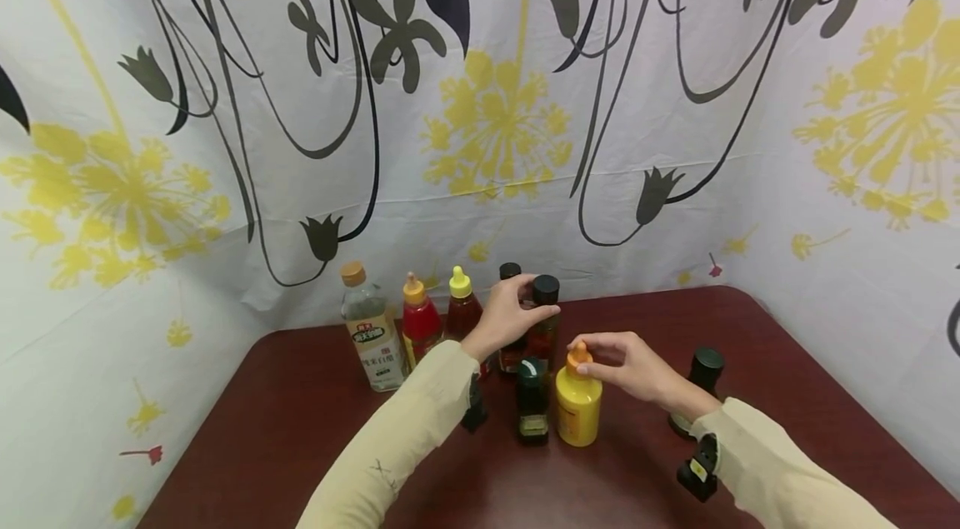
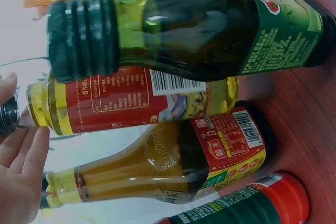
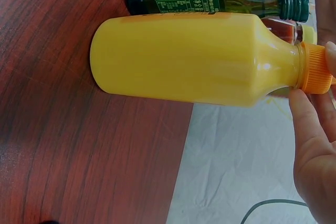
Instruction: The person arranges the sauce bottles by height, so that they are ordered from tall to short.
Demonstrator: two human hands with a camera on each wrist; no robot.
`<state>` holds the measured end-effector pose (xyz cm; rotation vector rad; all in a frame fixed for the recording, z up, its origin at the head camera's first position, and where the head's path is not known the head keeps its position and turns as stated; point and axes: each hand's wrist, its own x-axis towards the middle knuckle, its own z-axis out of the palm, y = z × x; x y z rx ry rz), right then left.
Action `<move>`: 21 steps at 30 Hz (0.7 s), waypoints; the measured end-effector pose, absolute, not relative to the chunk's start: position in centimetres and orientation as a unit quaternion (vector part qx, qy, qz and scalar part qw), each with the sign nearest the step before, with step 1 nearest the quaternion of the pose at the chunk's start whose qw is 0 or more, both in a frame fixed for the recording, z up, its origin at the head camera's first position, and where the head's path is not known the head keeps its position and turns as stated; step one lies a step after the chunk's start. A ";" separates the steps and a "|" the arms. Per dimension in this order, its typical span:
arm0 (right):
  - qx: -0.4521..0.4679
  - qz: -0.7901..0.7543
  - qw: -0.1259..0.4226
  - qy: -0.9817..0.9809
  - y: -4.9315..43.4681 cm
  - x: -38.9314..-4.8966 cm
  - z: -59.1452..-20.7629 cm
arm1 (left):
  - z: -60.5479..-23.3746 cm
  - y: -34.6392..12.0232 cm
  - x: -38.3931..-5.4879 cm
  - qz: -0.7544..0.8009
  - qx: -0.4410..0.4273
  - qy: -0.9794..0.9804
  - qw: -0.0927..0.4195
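Observation:
My left hand (image 1: 504, 316) holds a bottle by its black cap (image 1: 546, 290), fingers and thumb around the neck. In the left wrist view this bottle carries a red label (image 2: 118, 100) with a barcode. My right hand (image 1: 637, 366) pinches the orange cap of a yellow squeeze bottle (image 1: 579, 408), which stands upright on the table. Close beside it, to the left, is an olive oil bottle (image 1: 532, 400) with a dark green cap, untouched by either hand. A second black-capped bottle (image 1: 511, 271) is partly hidden behind my left hand.
Toward the left stand a white vinegar bottle (image 1: 375, 346), a red squeeze bottle (image 1: 420, 321) and a dark red bottle (image 1: 462, 311) with a yellow cap. A dark-capped bottle (image 1: 707, 366) is partly behind my right wrist. Patterned cloth (image 1: 480, 137) hangs behind the dark red table (image 1: 300, 429).

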<state>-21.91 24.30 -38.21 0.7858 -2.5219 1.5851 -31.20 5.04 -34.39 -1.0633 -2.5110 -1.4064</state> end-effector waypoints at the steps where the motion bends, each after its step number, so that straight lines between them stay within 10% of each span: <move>1: 0.254 0.515 0.030 -0.818 24.3 -21.9 -38.2 | -34.4 5.3 -31.3 -0.454 -0.345 -0.821 0.035; 21: 0.239 0.513 0.027 -0.824 24.3 -21.7 -38.1 | -34.2 7.8 -33.2 -0.393 -0.360 -0.846 -0.007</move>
